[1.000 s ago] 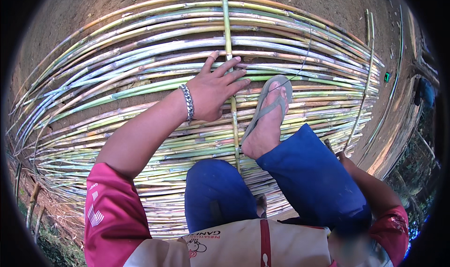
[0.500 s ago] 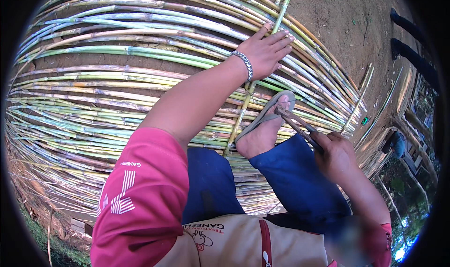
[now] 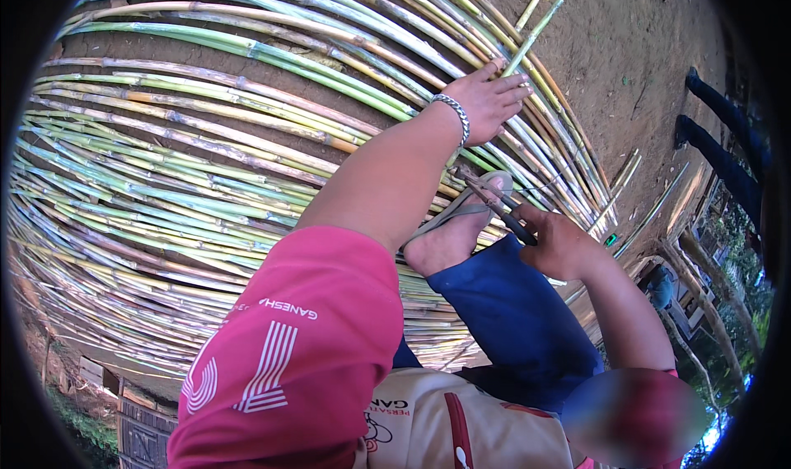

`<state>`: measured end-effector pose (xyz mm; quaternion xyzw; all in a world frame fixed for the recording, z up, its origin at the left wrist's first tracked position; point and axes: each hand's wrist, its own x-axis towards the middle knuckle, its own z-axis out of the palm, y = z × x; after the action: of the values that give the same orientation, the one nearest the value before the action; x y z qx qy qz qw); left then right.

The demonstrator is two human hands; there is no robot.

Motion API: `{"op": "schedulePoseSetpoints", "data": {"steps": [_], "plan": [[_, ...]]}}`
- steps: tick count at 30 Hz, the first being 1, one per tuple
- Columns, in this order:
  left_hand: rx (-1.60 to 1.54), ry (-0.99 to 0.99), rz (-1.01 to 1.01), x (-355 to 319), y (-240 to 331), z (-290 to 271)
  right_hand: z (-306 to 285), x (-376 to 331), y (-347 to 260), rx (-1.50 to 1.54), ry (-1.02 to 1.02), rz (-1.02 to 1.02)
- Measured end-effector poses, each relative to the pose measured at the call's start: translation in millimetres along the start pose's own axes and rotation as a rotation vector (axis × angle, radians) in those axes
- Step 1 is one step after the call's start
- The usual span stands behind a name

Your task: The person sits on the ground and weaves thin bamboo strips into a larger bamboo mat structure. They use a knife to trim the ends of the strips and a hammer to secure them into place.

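Observation:
My left hand (image 3: 488,105), with a chain bracelet at the wrist, lies flat over a row of long jointed canes (image 3: 329,82). Its fingers are stretched out beside a greenish cross stick (image 3: 534,37) that lies across the canes. My right hand (image 3: 562,245) is closed around the dark handles of a pair of metal pincers (image 3: 494,205). Their jaws reach past my sandalled foot (image 3: 461,226), close to the canes below my left wrist. Whether the jaws grip anything, I cannot tell.
Many more canes spread in curved rows to the left. Another person's dark trouser legs (image 3: 725,131) stand at the right on bare soil. Loose sticks (image 3: 655,210) and a small green object (image 3: 610,240) lie near the cane ends. A wooden structure (image 3: 147,432) shows lower left.
The pincers have moved left, their jaws now past my foot near the canes. My left hand stays flat on the canes, and the whole view has shifted a little.

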<state>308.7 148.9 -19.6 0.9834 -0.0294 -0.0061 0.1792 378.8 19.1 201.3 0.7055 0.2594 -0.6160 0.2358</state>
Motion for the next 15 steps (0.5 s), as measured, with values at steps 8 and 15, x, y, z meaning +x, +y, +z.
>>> {"op": "schedulePoseSetpoints", "data": {"steps": [8,15], "plan": [[-0.02,-0.007,-0.001,1,0,5,-13,-3,-21,-0.021,-0.127,0.018],[-0.041,0.096,0.011,-2,-1,12,-2,-4,-52,-0.617,0.028,-0.019]]}}
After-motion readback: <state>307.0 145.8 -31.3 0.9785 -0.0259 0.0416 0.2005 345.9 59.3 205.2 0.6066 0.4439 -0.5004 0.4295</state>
